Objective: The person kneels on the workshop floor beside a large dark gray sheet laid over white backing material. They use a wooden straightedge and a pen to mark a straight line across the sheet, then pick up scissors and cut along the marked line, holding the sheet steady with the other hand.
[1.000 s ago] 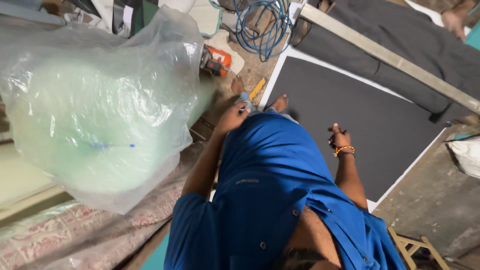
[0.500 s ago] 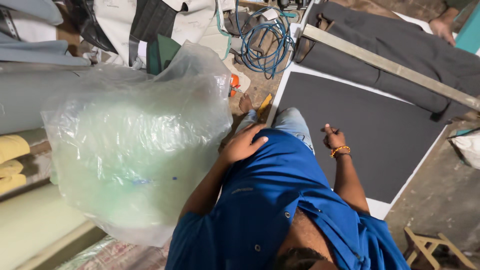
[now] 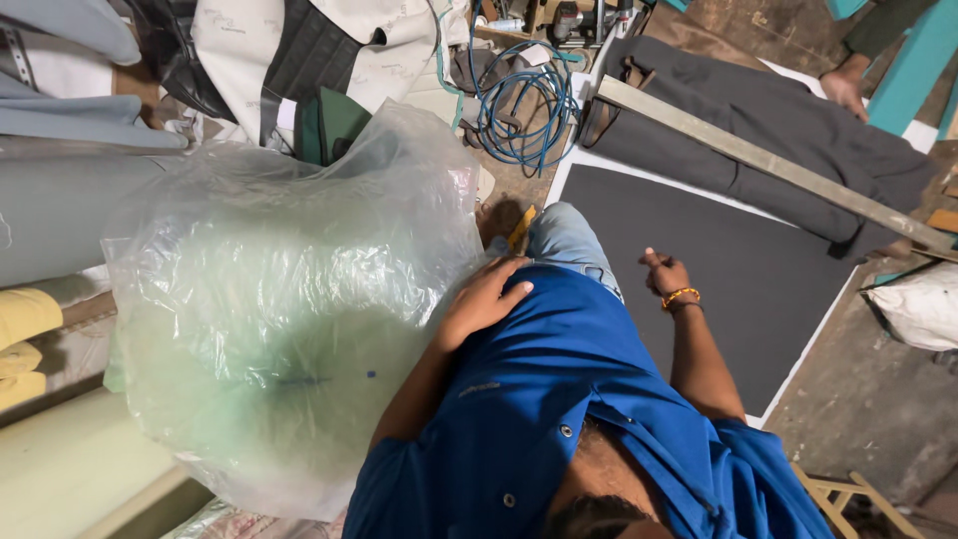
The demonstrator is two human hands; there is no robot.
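Low in the frame we see our blue shirt (image 3: 559,399). Our left hand (image 3: 486,299) lies flat, fingers spread, on our own thigh, right against the big clear plastic bag (image 3: 279,299) of pale green filling at centre left. Our right hand (image 3: 667,274) is curled narrow around a small dark object too small to name, over the dark grey panel (image 3: 738,260). Farther up, a blue hose coil (image 3: 524,105) sits at top centre.
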